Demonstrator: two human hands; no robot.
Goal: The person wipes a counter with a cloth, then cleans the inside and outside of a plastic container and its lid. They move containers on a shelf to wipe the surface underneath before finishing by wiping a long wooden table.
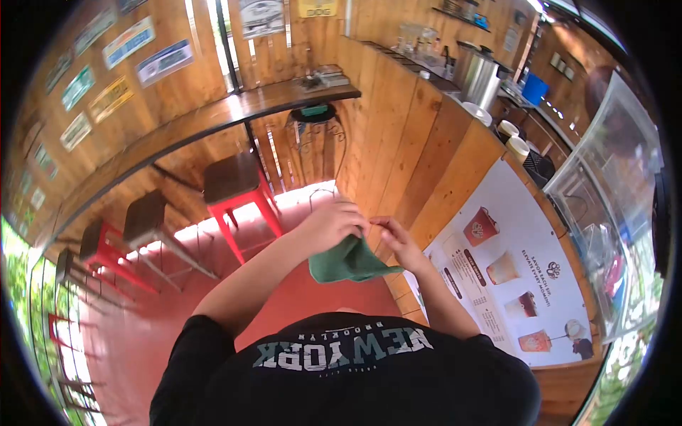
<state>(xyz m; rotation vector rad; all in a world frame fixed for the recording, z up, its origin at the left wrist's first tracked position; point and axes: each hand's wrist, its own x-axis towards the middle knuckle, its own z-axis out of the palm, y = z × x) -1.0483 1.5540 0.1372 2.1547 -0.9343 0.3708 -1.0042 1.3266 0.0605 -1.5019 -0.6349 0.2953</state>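
Observation:
A green cloth hangs in front of the black shirt, above the red floor. My left hand is closed on its upper part, fingers bent around the gathered fabric. Close by on the right, my right hand is beside the cloth's upper edge, its thumb and fingers near the other hand. What the right fingers hold, if anything, is too small to make out. One corner of the cloth stretches right, below the right hand.
Stools, among them a red one, line a wooden wall counter at the left. A wooden partition rises ahead, with a menu board at the right. A steel pot and cups stand behind it.

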